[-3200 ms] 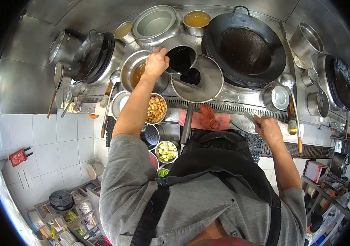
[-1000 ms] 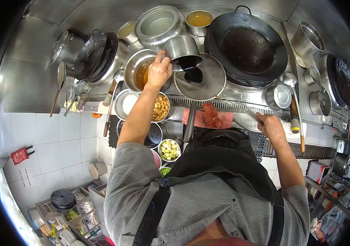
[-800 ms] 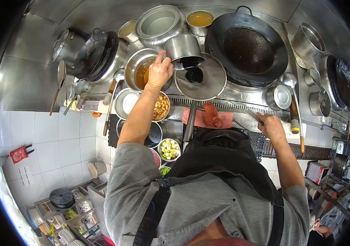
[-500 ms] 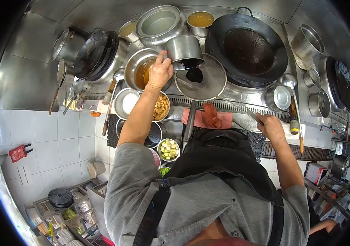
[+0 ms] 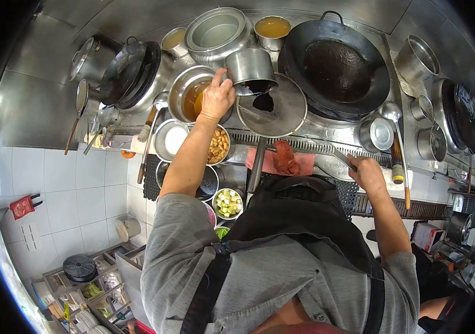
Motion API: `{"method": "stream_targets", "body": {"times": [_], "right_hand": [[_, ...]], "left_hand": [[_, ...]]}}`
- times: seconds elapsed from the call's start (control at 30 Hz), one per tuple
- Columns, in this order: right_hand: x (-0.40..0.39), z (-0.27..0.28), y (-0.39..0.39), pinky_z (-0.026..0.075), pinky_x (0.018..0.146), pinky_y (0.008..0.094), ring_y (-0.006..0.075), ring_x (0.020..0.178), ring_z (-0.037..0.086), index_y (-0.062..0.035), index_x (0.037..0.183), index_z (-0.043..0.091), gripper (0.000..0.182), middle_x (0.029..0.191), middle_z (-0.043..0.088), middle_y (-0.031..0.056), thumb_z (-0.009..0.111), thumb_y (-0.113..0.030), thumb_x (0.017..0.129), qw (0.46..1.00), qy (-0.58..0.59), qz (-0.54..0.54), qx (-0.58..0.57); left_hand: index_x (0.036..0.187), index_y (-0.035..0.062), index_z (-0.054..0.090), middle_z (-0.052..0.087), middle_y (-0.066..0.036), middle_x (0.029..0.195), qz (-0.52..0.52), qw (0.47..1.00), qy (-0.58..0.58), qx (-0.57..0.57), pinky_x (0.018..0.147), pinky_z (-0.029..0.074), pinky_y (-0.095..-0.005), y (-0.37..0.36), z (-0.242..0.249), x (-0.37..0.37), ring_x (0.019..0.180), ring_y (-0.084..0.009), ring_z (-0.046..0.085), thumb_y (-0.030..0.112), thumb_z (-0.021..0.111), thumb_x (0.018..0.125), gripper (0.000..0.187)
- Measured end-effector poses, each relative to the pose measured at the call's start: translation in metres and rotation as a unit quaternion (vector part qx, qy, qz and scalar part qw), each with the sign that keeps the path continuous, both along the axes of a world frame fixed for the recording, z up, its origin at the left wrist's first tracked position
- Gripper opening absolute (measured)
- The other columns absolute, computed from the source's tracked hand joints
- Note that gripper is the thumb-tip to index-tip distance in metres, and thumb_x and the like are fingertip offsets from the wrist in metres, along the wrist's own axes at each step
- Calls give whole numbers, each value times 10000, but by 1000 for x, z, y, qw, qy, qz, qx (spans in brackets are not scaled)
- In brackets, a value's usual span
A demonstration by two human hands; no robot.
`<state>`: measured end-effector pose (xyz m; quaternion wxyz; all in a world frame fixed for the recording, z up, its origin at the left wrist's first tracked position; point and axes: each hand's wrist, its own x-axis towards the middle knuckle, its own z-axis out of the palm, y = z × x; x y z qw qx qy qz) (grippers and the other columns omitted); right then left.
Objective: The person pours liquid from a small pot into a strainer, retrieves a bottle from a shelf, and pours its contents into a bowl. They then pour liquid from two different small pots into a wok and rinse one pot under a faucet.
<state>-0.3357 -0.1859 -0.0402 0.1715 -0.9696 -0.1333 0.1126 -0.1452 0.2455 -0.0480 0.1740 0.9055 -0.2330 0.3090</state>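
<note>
My left hand [image 5: 217,100] is closed at the side of a steel pot [image 5: 250,65], which is tipped with its mouth facing down. Dark liquid [image 5: 263,102] shows below the pot's rim, over a round fine-mesh strainer [image 5: 285,114]. The strainer's long handle [image 5: 257,166] points toward my body. My right hand [image 5: 368,173] is wrapped round the end of a flat metal handle [image 5: 342,158]; what the handle belongs to I cannot make out. A reddish cloth [image 5: 287,158] lies on the counter edge between my hands.
A large wok [image 5: 337,72] with dark liquid stands at back right. Beside my left forearm are a steel bowl of amber liquid [image 5: 192,103], a bowl of browned pieces [image 5: 218,146] and a bowl of cut green vegetables [image 5: 228,204]. A ladle [image 5: 397,133] lies at right.
My hands and the tipped pot stay nearly where they were. The dark patch over the strainer looks slightly smaller. At lower right, another person has shifted.
</note>
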Motion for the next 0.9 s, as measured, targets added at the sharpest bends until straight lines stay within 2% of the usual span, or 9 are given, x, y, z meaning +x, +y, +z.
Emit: {"method": "stream_targets", "body": {"times": [0.9], "right_hand": [[0,2,2,507,696,438,343,749,637,-67,1094,650,409,785,642,163,733,-105,695,1000,10,-4,-10]], "left_hand": [[745,60,562,557,-149,1223,4,1000,9,21,585,553,-431,2,1,0,683,-356,651,52,639,702,89]]}}
